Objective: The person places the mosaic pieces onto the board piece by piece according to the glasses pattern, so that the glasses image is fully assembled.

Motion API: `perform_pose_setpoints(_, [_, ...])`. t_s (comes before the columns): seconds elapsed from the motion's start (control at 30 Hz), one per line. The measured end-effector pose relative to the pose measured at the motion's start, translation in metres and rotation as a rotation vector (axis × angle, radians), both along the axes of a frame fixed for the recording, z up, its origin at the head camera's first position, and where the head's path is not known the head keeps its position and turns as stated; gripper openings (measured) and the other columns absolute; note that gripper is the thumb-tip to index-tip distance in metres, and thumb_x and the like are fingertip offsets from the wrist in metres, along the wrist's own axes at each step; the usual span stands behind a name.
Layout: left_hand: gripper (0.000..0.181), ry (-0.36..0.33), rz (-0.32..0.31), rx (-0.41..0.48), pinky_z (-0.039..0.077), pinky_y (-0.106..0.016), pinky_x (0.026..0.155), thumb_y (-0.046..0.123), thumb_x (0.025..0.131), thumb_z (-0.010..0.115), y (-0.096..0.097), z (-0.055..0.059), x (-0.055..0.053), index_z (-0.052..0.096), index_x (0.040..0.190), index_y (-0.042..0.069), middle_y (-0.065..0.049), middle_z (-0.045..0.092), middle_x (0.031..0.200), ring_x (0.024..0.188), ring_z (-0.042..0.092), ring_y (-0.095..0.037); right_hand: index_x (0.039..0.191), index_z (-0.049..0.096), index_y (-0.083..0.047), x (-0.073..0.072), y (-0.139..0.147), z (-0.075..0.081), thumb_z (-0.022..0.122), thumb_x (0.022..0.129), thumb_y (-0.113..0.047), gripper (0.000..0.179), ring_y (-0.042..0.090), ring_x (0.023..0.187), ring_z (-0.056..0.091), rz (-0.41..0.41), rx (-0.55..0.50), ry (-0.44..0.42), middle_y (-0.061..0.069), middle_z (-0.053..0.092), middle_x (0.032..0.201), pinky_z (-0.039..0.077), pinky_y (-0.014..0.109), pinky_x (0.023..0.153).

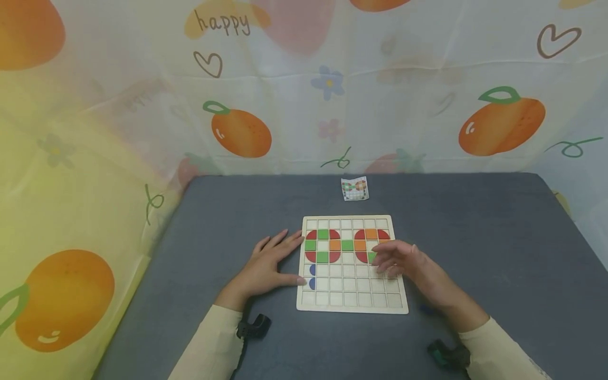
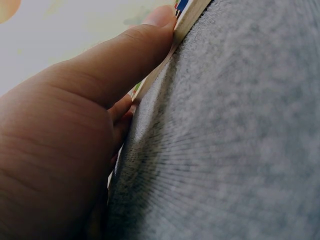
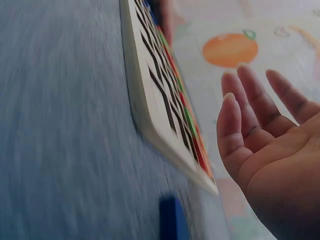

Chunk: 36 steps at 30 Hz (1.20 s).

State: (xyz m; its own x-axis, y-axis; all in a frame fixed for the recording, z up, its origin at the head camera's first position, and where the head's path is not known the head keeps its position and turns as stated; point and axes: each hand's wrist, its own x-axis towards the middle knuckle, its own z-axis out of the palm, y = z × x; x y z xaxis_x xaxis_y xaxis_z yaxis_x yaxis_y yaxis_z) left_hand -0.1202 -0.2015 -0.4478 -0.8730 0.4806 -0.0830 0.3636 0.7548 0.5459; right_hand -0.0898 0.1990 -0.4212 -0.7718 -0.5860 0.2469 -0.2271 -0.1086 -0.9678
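Observation:
A pale wooden grid board lies flat on the grey table. Red, green and orange tiles form two rounded shapes on it, joined by a green tile. Two blue half-round pieces sit in its left column. My left hand has its fingers spread along the board's left side, and its thumb touches the edge. Over the board's right part hovers my right hand, fingers loosely extended with nothing between them, covering some squares. In the right wrist view its fingers are apart from the board.
Behind the board lies a small printed card with a coloured pattern. A blue piece rests on the table off the board's right corner, partly under my right forearm in the head view. A fruit-patterned cloth hangs along the table's far edge.

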Motion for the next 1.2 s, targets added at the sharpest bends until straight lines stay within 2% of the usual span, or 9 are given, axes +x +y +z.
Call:
perform_pose_setpoints(0.3, [0.108, 0.0, 0.001, 0.006, 0.002, -0.061, 0.127, 0.065, 0.086, 0.087, 0.0, 0.001, 0.001, 0.037, 0.172, 0.027, 0.015, 0.027, 0.176, 0.165, 0.011, -0.022, 0.149, 0.05, 0.011, 0.002, 0.035, -0.004, 0.011, 0.121, -0.035, 0.067, 0.031, 0.113, 0.068, -0.074, 0.03, 0.025, 0.024, 0.066, 0.127, 0.052, 0.032, 0.098])
perform_pose_setpoints(0.5, [0.107, -0.004, 0.002, 0.014, 0.003, -0.061, 0.126, 0.065, 0.085, 0.087, 0.001, 0.001, 0.002, 0.038, 0.172, 0.026, 0.015, 0.028, 0.175, 0.165, 0.012, -0.022, 0.143, 0.054, 0.014, 0.005, 0.056, -0.01, 0.017, 0.122, -0.028, 0.06, 0.027, 0.112, 0.071, -0.154, 0.14, 0.039, 0.025, 0.068, 0.123, 0.054, 0.029, 0.097])
perform_pose_setpoints(0.6, [0.107, -0.004, 0.0, 0.015, 0.003, -0.061, 0.126, 0.065, 0.085, 0.087, 0.001, 0.001, 0.002, 0.038, 0.172, 0.026, 0.015, 0.028, 0.175, 0.165, 0.012, -0.022, 0.143, 0.055, 0.013, 0.006, 0.065, -0.012, 0.027, 0.121, -0.018, 0.048, 0.024, 0.113, 0.072, -0.165, 0.216, 0.008, 0.023, 0.069, 0.123, 0.054, 0.027, 0.096])
perform_pose_setpoints(0.73, [0.107, -0.002, -0.002, 0.008, 0.003, -0.061, 0.126, 0.067, 0.086, 0.086, 0.001, -0.001, 0.001, 0.037, 0.172, 0.027, 0.015, 0.028, 0.176, 0.165, 0.012, -0.022, 0.144, 0.061, 0.004, 0.01, 0.075, -0.012, 0.053, 0.113, -0.006, 0.034, 0.018, 0.119, 0.069, -0.119, 0.343, -0.058, 0.015, 0.07, 0.131, 0.053, 0.026, 0.097])
perform_pose_setpoints(0.87, [0.107, -0.001, 0.002, 0.007, 0.003, -0.061, 0.126, 0.065, 0.086, 0.087, 0.001, 0.0, 0.001, 0.037, 0.172, 0.026, 0.014, 0.028, 0.176, 0.165, 0.012, -0.022, 0.146, 0.065, -0.008, 0.012, 0.083, -0.011, 0.073, 0.104, -0.007, 0.043, 0.014, 0.127, 0.062, -0.021, 0.43, -0.075, 0.01, 0.065, 0.142, 0.05, 0.026, 0.101])
perform_pose_setpoints(0.97, [0.107, -0.006, 0.006, 0.012, 0.002, -0.061, 0.126, 0.065, 0.085, 0.087, 0.001, 0.001, 0.001, 0.037, 0.172, 0.026, 0.014, 0.028, 0.176, 0.165, 0.012, -0.022, 0.144, 0.066, -0.017, 0.012, 0.086, -0.011, 0.082, 0.1, -0.013, 0.048, 0.01, 0.129, 0.056, 0.029, 0.469, -0.031, 0.005, 0.062, 0.144, 0.045, 0.023, 0.102])
perform_pose_setpoints(1.07, [0.107, -0.007, 0.009, 0.01, 0.002, -0.06, 0.127, 0.065, 0.085, 0.087, 0.001, 0.001, 0.001, 0.037, 0.172, 0.027, 0.015, 0.029, 0.175, 0.165, 0.012, -0.021, 0.142, 0.067, -0.021, 0.011, 0.086, -0.011, 0.086, 0.098, -0.02, 0.048, 0.009, 0.13, 0.051, 0.062, 0.509, 0.053, 0.003, 0.059, 0.145, 0.042, 0.021, 0.102])
perform_pose_setpoints(1.2, [0.108, -0.007, 0.01, 0.009, 0.003, -0.06, 0.127, 0.066, 0.085, 0.087, 0.0, 0.0, 0.001, 0.037, 0.172, 0.027, 0.015, 0.029, 0.175, 0.165, 0.012, -0.02, 0.133, 0.069, -0.026, 0.01, 0.083, -0.013, 0.087, 0.097, -0.025, 0.04, 0.008, 0.131, 0.048, 0.061, 0.568, 0.154, 0.002, 0.057, 0.144, 0.044, 0.022, 0.1])
